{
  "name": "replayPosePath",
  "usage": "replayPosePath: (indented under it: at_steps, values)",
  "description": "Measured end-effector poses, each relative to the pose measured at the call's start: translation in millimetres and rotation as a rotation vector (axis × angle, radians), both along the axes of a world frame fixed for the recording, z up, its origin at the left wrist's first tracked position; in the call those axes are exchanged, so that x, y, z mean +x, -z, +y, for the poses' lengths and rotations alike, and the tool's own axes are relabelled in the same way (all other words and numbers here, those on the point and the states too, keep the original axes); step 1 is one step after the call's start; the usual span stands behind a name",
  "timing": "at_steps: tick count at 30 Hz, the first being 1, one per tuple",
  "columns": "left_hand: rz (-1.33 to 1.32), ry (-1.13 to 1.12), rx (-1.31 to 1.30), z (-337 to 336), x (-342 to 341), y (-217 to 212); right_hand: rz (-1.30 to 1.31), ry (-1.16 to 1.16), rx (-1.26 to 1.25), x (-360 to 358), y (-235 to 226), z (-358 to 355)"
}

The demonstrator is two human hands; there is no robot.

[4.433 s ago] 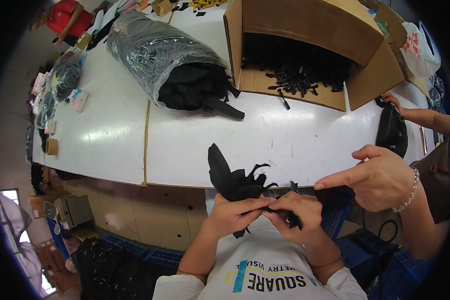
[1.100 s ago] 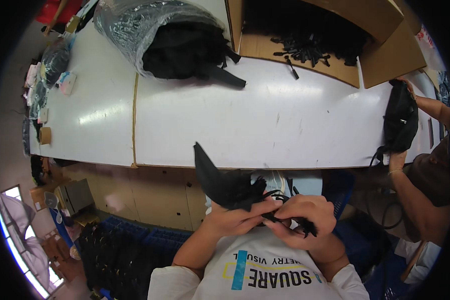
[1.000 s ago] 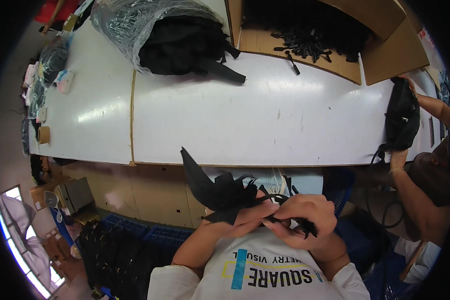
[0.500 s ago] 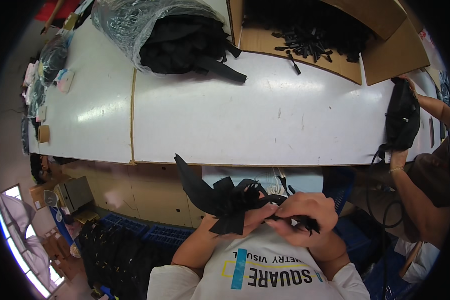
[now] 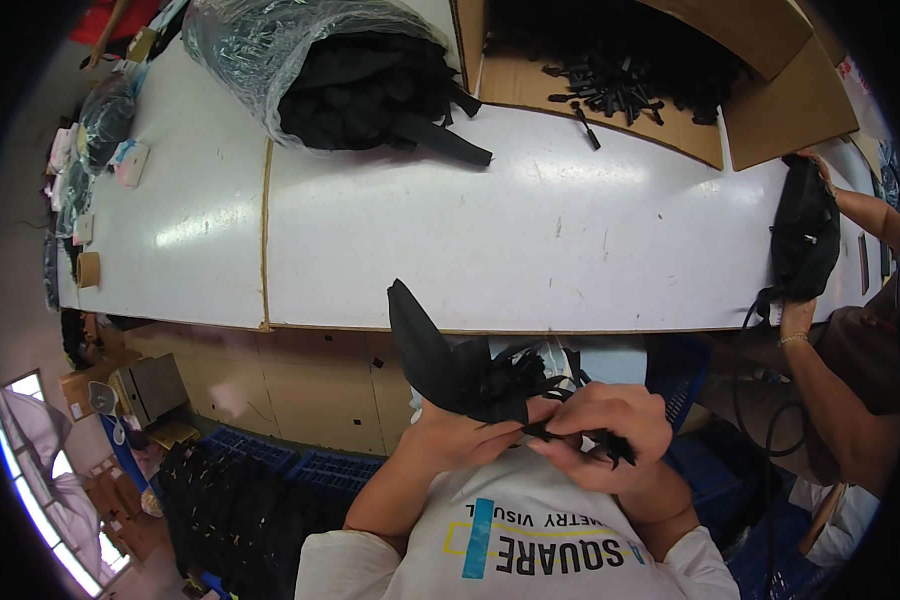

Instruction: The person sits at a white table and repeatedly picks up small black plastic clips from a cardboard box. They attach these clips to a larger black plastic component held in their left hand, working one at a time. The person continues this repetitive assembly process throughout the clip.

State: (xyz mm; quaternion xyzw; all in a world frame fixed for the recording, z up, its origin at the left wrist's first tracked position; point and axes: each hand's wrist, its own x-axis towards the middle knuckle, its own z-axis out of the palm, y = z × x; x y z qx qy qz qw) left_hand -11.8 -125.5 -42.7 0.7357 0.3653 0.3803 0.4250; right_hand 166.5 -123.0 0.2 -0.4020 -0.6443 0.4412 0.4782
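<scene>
Close in front of my chest, below the table's near edge, my left hand (image 5: pixel 470 438) is closed round a bunch of black fabric straps (image 5: pixel 422 355). One wide strap end sticks up from it, toward the table. Right beside it, my right hand (image 5: pixel 610 428) pinches a dark end of the same bunch between thumb and fingers. Frayed black tips poke out below the right palm. The fingertips of both hands almost meet, and the small part between them is mostly hidden.
A white table (image 5: pixel 490 250) spans the view. On it lie a clear plastic bag (image 5: pixel 235 60) of black straps and an open cardboard box (image 5: pixel 770 130) of small black pieces. At right, a co-worker's hands hold a black bag (image 5: pixel 806 235). Blue crates (image 5: pixel 335 470) stand lower left.
The wide strap end has swung right and more upright. My left hand has turned slightly, and its fingertips now sit against the right hand's pinch.
</scene>
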Motion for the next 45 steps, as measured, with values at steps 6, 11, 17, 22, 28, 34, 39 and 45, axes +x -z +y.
replayPosePath:
  at_steps: [6, 11, 17, 22, 28, 34, 39, 45]
  values:
    - [0.063, -0.076, 0.065, -3, 3, 0, 0.007, 0.014, -0.065, -1, 0, -2]
    - [0.005, -0.092, 0.078, -5, 3, 1, -0.015, -0.032, -0.073, 2, -2, 1]
    - [-0.1, -0.081, 0.081, -1, 7, 2, -0.024, -0.019, -0.127, 1, -1, -1]
    - [-0.358, -0.163, -0.333, -5, 16, -7, 0.019, 0.032, -0.071, -1, 2, 0]
    - [-0.096, -0.138, 0.055, 5, 12, -10, -0.021, 0.054, -0.081, 0, -8, 4]
    - [-0.095, -0.178, 0.032, 2, 15, -13, -0.053, 0.032, -0.042, 3, -12, 7]
    - [-0.115, -0.16, 0.042, 4, 16, -12, -0.075, 0.024, -0.031, 4, -15, 8]
    - [-0.158, -0.174, 0.066, 7, 18, -13, -0.076, 0.021, -0.017, 2, -10, 7]
